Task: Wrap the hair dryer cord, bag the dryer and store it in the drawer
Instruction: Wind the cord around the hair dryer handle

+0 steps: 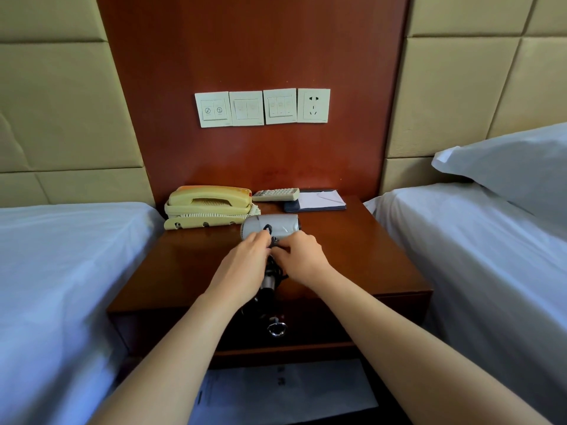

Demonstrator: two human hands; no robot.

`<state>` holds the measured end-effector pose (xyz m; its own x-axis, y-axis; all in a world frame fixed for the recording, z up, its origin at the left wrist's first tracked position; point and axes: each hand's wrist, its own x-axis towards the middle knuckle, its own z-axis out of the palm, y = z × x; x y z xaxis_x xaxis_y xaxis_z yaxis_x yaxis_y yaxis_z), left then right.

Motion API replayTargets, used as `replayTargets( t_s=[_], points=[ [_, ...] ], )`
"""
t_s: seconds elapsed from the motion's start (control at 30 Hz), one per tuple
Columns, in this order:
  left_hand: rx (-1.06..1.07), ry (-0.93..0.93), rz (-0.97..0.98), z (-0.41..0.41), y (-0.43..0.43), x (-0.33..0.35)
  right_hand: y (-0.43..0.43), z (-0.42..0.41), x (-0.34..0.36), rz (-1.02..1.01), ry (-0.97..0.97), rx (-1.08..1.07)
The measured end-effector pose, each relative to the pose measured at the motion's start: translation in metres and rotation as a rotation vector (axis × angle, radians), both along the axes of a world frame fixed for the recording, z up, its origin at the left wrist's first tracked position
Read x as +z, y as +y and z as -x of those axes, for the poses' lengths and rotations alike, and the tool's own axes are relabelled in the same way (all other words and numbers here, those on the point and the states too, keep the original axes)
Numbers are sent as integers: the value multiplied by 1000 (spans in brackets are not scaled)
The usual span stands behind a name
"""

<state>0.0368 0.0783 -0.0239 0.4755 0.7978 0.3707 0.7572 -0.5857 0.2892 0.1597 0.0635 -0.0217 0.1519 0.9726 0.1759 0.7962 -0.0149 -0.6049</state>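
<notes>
Silver barrel-shaped hair dryer lies on the reddish wooden counter, handle toward the camera. Left hand and right hand both pinch its black cord, fingers closed.

Silver hair dryer's handle mostly hidden between left hand and right hand; dark cord grip unclear; both forearms cut off below.

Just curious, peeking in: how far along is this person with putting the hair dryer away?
Early. Both hands, left hand and right hand, are winding the black cord around the hair dryer on the nightstand. Bagging remains, no bag visible. The drawer looks shut.
</notes>
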Motion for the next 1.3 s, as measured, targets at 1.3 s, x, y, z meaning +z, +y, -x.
replayTargets(
  t_s=[1.3],
  points=[
    [152, -660, 500, -109, 22, -37, 9, -87, -27, -224, 336, -282]
  ],
)
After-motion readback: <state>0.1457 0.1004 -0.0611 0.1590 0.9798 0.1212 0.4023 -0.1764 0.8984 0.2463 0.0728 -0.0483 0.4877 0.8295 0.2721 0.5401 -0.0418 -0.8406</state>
